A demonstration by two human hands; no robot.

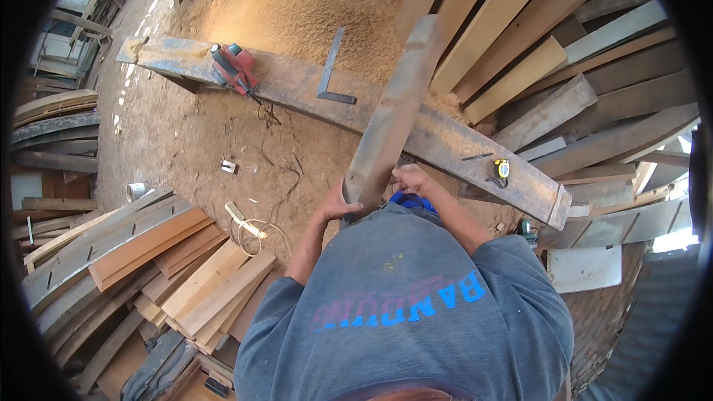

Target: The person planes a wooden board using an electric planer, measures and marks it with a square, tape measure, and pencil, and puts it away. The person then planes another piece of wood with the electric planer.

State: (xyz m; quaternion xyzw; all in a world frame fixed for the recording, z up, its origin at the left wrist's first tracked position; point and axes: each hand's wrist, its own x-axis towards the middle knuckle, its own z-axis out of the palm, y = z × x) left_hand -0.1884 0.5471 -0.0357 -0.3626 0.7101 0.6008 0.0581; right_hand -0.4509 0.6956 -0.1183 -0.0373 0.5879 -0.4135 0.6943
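Note:
A long squared wooden beam (390, 119) lies slantwise across a low plank bench (293, 93), its near end close to my body. My left hand (339, 204) is closed around the left side of that near end, thumb on top. On the other side, my right hand (411, 180) has its fingers curled in against the beam's right edge; what they hold, if anything, is hidden. A metal try square (330, 74) rests on the bench left of the beam. To the right lie a dark pencil-like stick (477, 156) and a yellow tape measure (502, 169).
A red electric planer (234, 68) sits on the bench's left part, its cable (290, 178) trailing over the ground. Sawdust (290, 7) is heaped behind. Boards (512, 22) lean at the right, and stacked timber (215, 289) lies at the lower left. A green tool (527, 232) stands right.

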